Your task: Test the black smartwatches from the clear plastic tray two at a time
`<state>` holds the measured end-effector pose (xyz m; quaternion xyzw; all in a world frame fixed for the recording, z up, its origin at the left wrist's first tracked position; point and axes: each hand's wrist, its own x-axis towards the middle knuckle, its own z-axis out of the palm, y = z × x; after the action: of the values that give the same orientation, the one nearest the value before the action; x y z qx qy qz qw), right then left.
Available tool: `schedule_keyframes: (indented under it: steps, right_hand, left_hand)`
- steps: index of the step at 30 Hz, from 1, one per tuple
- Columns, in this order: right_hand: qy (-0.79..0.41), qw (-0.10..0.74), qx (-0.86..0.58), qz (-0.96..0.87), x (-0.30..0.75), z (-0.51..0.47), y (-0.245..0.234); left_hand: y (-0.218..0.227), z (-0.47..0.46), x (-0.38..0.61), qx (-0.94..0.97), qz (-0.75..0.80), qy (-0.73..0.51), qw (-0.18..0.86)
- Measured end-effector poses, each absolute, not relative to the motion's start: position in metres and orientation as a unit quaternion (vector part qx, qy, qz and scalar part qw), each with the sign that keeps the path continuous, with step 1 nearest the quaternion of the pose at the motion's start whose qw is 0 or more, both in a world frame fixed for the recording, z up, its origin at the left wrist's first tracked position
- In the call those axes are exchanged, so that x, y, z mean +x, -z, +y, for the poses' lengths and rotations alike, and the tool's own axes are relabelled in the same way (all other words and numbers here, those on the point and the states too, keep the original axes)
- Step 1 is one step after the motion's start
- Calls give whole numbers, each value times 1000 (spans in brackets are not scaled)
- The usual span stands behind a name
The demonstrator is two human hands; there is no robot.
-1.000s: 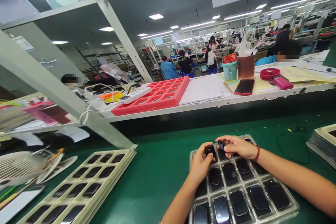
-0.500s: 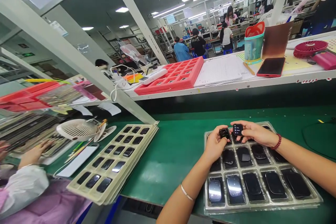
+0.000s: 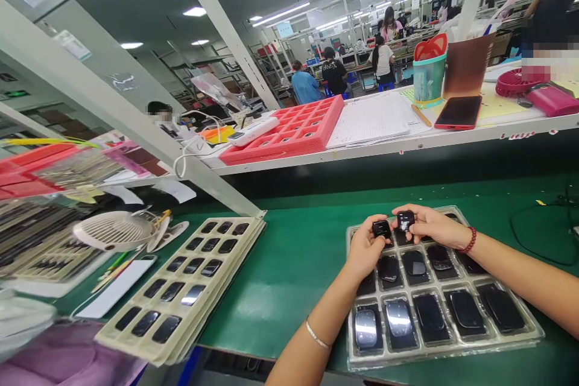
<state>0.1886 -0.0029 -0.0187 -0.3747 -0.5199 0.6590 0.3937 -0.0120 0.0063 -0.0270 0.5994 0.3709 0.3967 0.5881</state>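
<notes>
Above the far rows of a clear plastic tray (image 3: 393,357), each of my hands holds a small black smartwatch body without a strap. My left hand (image 3: 365,247) is closed on one smartwatch (image 3: 381,229), its screen lit with faint marks. Close beside it, my right hand (image 3: 432,226) grips a second smartwatch (image 3: 405,221), whose screen shows white icons. Beneath them, the tray's compartments hold several more dark watch bodies (image 3: 431,313), lying face up. My fingers cover part of the tray's far rows.
Left of me on the green bench (image 3: 271,277) lies a stack of cream trays (image 3: 181,280) with watch bodies. Beyond it are a white fan (image 3: 115,230) and a co-worker's sleeve (image 3: 22,316). A shelf ahead carries a red foam tray (image 3: 289,136), papers (image 3: 371,120), a phone (image 3: 459,113) and a cup (image 3: 429,81).
The screen of the watch in my right hand has changed from a list to a white pattern. The view has shifted slightly, and the co-worker's hands at the left have left the picture.
</notes>
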Motion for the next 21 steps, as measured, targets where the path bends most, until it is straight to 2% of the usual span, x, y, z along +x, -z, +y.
schedule_keyframes:
  steps: [12, 21]
  right_hand:
    - [-664, 414, -356, -510, 189, 3, 21]
    - [-646, 388, -367, -545, 190, 2, 17]
  left_hand:
    - [19, 9, -13, 611, 410, -369, 567]
    - [17, 8, -11, 623, 427, -364, 545]
